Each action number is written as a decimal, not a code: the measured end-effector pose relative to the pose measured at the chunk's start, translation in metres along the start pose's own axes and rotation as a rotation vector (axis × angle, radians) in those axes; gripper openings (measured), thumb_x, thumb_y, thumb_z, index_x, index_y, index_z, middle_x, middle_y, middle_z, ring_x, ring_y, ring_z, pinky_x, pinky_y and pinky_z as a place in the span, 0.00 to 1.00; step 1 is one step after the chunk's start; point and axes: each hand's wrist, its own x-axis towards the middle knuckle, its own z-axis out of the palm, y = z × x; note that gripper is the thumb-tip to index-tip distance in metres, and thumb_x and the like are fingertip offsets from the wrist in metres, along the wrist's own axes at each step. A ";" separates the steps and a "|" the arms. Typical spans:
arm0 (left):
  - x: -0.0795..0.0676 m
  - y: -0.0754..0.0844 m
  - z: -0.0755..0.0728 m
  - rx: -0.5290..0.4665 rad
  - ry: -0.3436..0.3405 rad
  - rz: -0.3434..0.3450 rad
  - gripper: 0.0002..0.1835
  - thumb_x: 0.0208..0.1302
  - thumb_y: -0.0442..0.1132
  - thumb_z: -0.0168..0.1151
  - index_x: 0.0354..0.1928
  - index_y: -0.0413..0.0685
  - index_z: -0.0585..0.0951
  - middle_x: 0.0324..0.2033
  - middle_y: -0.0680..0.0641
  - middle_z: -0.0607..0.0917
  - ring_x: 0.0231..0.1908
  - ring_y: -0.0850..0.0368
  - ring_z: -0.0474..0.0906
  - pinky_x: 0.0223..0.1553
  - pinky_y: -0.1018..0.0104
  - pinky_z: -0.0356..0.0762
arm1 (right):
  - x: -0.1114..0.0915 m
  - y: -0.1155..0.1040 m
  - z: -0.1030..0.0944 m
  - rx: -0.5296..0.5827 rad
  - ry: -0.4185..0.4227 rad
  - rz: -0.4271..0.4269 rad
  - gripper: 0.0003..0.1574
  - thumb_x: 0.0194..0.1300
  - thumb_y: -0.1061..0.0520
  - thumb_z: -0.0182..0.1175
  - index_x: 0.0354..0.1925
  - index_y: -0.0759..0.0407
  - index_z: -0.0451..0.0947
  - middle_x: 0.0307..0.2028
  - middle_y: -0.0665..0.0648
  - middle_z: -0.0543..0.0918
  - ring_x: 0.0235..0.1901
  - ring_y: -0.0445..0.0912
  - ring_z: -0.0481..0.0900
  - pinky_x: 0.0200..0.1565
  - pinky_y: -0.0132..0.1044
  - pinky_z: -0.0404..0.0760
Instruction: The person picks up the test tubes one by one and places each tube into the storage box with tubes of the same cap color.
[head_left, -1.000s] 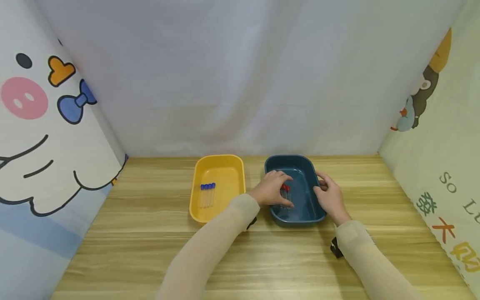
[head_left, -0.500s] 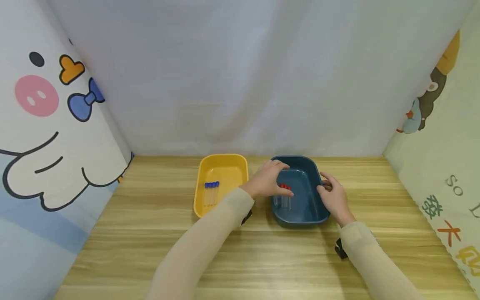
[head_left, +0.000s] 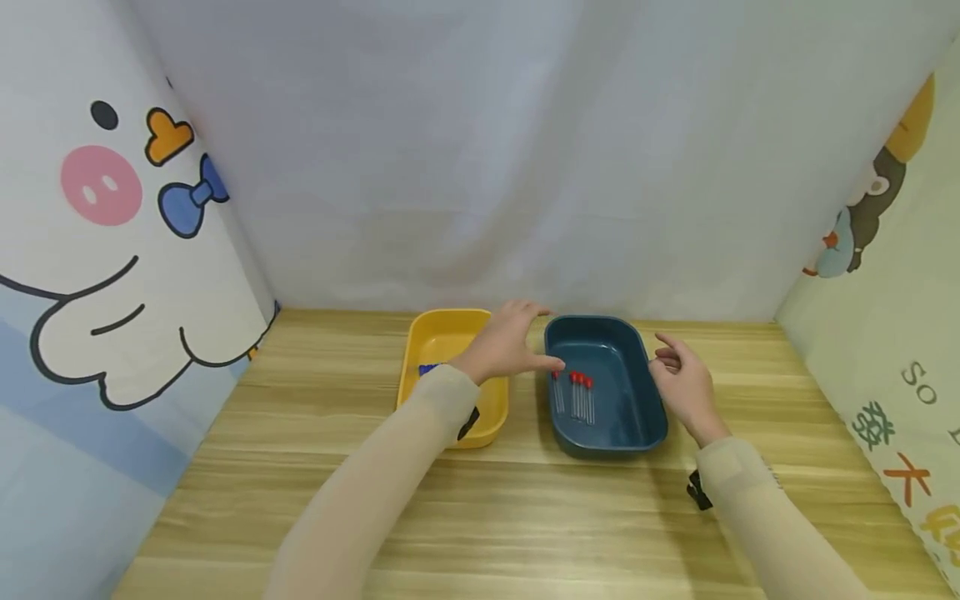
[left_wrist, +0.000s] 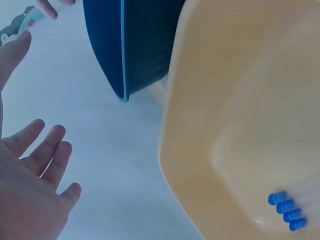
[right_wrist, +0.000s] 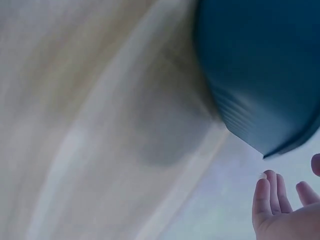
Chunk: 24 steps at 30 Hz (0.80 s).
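My left hand (head_left: 504, 343) is raised between the two trays, fingers spread and thumb apart, holding nothing. Its thumb tip overlaps the near-left rim of the dark blue tray (head_left: 626, 400) in the head view. Inside that tray lie several thin clear tubes with red caps (head_left: 582, 398), one set apart at the left. My right hand (head_left: 686, 387) is just outside the tray's right rim, fingers loosely bent and holding nothing. Under my left forearm stands the yellow tray (head_left: 495, 408), partly hidden. Several blue-capped clear tubes (left_wrist: 287, 210) lie in it, shown in the left wrist view.
Both trays stand side by side near the back edge of a wood-grain table (head_left: 525, 517). A pale grey curtain (head_left: 480, 167) hangs behind it. Printed cloths stand at the left (head_left: 90, 275) and right. Black wrist straps (head_left: 468, 423) show beneath the sleeves.
My left hand has moved up and left out of the blue tray, uncovering the red-capped tubes and covering part of the yellow tray. My right hand has come off the blue tray's rim.
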 end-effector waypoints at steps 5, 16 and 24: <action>-0.007 -0.011 -0.007 -0.004 0.034 -0.032 0.47 0.60 0.60 0.74 0.76 0.49 0.67 0.75 0.45 0.69 0.76 0.44 0.61 0.78 0.45 0.61 | 0.004 -0.004 -0.008 -0.046 0.007 -0.057 0.33 0.75 0.61 0.50 0.76 0.64 0.64 0.62 0.73 0.77 0.61 0.63 0.78 0.47 0.16 0.70; -0.026 -0.035 -0.019 -0.020 0.097 -0.108 0.46 0.62 0.62 0.72 0.76 0.49 0.67 0.74 0.45 0.70 0.76 0.43 0.62 0.78 0.44 0.60 | 0.008 -0.013 -0.019 -0.097 0.006 -0.148 0.33 0.75 0.61 0.48 0.75 0.66 0.65 0.62 0.75 0.76 0.61 0.66 0.77 0.65 0.58 0.75; -0.045 -0.056 -0.023 -0.085 0.181 -0.143 0.43 0.65 0.60 0.69 0.76 0.47 0.67 0.74 0.43 0.71 0.75 0.41 0.64 0.77 0.43 0.63 | 0.005 -0.014 -0.022 -0.167 -0.012 -0.188 0.31 0.75 0.62 0.51 0.73 0.68 0.66 0.63 0.77 0.76 0.63 0.69 0.75 0.67 0.62 0.72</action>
